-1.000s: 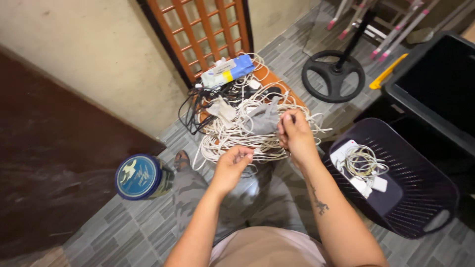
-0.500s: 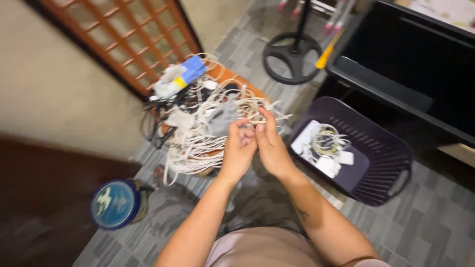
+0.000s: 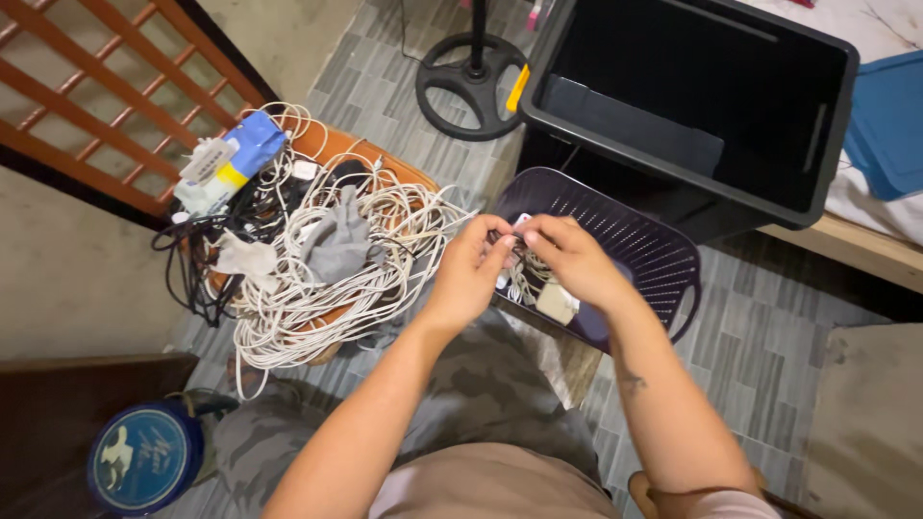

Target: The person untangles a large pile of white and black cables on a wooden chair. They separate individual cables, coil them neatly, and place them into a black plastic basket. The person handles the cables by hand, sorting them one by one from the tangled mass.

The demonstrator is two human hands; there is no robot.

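your left hand (image 3: 468,272) and your right hand (image 3: 569,258) meet over the near edge of the dark basket (image 3: 663,258). the fingers of both hands are pinched together on a thin white cord (image 3: 452,227), right where the fingertips touch. the cord runs from your hands back to the big pile of white cords (image 3: 317,279) on your left. a few white cords and a small white plug (image 3: 556,302) already lie in the basket under your right hand.

the cord could snag, i think, because it is looped in with the rest of the pile. a hard pull might drag the whole pile, or tip the blue and white pack (image 3: 229,160) off its far side. the cord could also slip out of your pinch, since it is so thin.

your hands hide the end of the cord, so you cannot tell what is on it. the blue round tin (image 3: 144,459) is cut off at the bottom edge. the inside of the big black bin (image 3: 836,106) is too dark to see.
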